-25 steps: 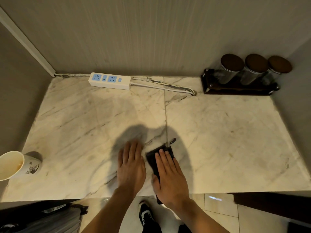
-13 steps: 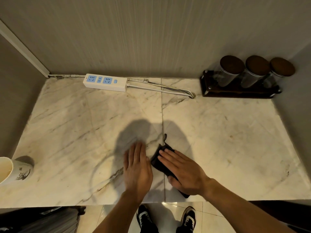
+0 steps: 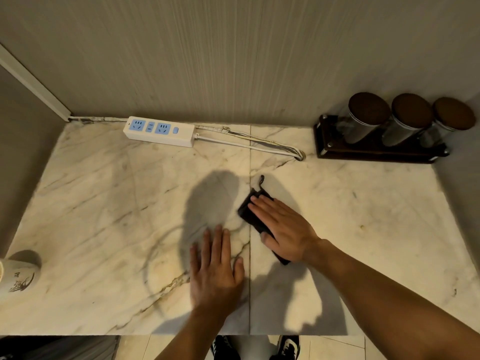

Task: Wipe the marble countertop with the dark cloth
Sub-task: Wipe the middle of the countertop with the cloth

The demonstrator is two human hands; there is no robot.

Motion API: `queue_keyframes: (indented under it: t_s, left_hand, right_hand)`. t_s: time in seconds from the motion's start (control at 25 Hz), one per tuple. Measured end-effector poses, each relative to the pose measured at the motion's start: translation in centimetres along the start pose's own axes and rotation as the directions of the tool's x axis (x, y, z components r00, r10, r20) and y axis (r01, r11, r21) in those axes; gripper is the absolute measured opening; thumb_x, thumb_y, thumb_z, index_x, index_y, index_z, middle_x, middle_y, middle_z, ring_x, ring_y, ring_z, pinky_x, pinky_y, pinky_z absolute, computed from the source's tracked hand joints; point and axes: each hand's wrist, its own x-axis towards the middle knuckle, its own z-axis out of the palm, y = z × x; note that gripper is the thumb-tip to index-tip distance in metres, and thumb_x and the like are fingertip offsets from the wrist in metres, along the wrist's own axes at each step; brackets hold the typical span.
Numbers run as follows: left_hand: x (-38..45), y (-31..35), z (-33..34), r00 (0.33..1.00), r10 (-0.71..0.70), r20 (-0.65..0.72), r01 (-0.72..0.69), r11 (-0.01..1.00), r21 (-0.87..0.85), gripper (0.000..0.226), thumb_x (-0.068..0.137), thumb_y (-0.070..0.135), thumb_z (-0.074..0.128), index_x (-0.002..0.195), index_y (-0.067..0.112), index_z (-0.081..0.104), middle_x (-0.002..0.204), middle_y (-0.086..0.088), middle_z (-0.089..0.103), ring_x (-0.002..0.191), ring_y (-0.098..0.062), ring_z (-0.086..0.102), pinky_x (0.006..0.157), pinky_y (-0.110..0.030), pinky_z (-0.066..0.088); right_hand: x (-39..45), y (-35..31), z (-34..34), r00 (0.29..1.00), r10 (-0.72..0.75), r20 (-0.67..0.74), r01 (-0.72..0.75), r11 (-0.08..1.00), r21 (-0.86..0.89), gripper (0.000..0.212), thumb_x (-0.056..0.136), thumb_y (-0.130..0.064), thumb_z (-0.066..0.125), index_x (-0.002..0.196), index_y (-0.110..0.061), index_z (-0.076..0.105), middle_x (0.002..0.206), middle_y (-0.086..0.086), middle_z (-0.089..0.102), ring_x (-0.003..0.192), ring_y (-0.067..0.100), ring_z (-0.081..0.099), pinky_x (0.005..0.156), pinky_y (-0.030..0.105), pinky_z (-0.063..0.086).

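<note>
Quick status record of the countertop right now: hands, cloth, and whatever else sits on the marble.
surface: marble countertop, seam down the middle
cloth: dark cloth, flat on the marble just right of the seam
right hand: right hand, palm down, pressing on the cloth
left hand: left hand, flat on bare marble left of the seam
back edge: power strip with cable; three jars on a dark rack
left edge: paper cup

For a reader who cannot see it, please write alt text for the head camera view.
A right hand presses a dark cloth flat on a marble countertop; the left hand rests flat beside it. A power strip and three jars line the back wall.
</note>
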Motion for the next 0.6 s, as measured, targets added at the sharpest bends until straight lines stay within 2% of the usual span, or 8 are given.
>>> queue_keyframes:
  t_s: [0.36,0.48,0.6]
  left_hand:
    - [0.1,-0.1,-0.1,1.000,-0.004,0.024,0.004,1.000,0.007,0.064,0.091,0.046,0.033,0.147,0.015,0.026,0.155,-0.004,0.023,0.144,-0.024,0.015,0.112,-0.049,0.014]
    - [0.2,-0.1,-0.2,0.999,-0.014,0.032,0.013,1.000,0.009,0.064,0.091,0.046,0.033,0.147,0.017,0.024,0.155,-0.003,0.022,0.144,-0.023,0.015,0.111,-0.047,0.013]
    - [0.2,-0.1,-0.2,0.999,-0.015,0.033,0.015,1.000,0.002,0.064,0.091,0.046,0.032,0.148,0.018,0.023,0.156,-0.002,0.021,0.144,-0.023,0.012,0.112,-0.046,0.011]
  right_hand:
    - [4.6,1.9,-0.9,0.964,0.260,-0.055,-0.257,0.965,0.059,0.066,0.094,-0.038,0.037,0.151,-0.020,0.011,0.161,0.001,0.006,0.146,0.014,0.001,0.119,0.037,0.008]
    - [5.3,2.0,-1.0,0.926,0.369,-0.072,-0.362,0.927,0.100,0.066,0.095,-0.040,0.035,0.152,-0.019,0.008,0.161,0.002,0.004,0.146,0.015,-0.001,0.119,0.034,0.003]
    - [6.1,2.0,-1.0,0.855,0.503,-0.124,-0.484,0.861,0.155,0.066,0.095,-0.039,0.033,0.152,-0.016,0.010,0.161,0.005,0.007,0.146,0.019,0.002,0.119,0.036,0.005]
